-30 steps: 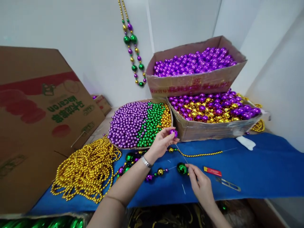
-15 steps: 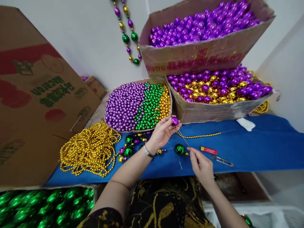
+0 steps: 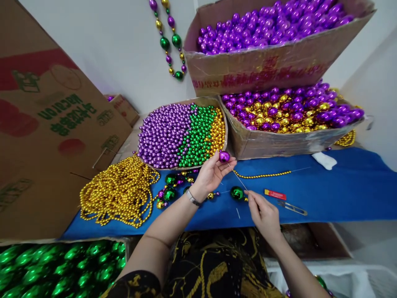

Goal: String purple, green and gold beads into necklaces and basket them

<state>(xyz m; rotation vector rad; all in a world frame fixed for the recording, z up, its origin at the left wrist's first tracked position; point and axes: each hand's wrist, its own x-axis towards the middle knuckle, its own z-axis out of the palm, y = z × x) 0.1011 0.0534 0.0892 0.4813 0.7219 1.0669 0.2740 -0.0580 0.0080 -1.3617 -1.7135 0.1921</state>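
My left hand [image 3: 211, 174] pinches a purple bead [image 3: 224, 156] above the blue table cloth [image 3: 341, 190], just in front of the tray of small purple, green and gold beads [image 3: 182, 134]. My right hand [image 3: 263, 215] pinches the lower end of a thin needle [image 3: 238, 181] that slants up toward the purple bead. A green bead [image 3: 237, 193] lies on the cloth between my hands, part of a partly strung strand [image 3: 173, 188] of green, purple and gold beads.
A heap of gold bead strings [image 3: 119, 194] lies at left. Two cardboard boxes, purple beads [image 3: 269, 25] above, purple and gold [image 3: 291, 109] below, stand behind. A red lighter [image 3: 275, 194], snips [image 3: 293, 208], a gold strand [image 3: 263, 175] lie right. Green baubles [image 3: 62, 269] fill a box below.
The camera tilted down, so my lap and the box of green baubles came into view. My left hand lifted the purple bead slightly; my right hand stays pinched on the needle.
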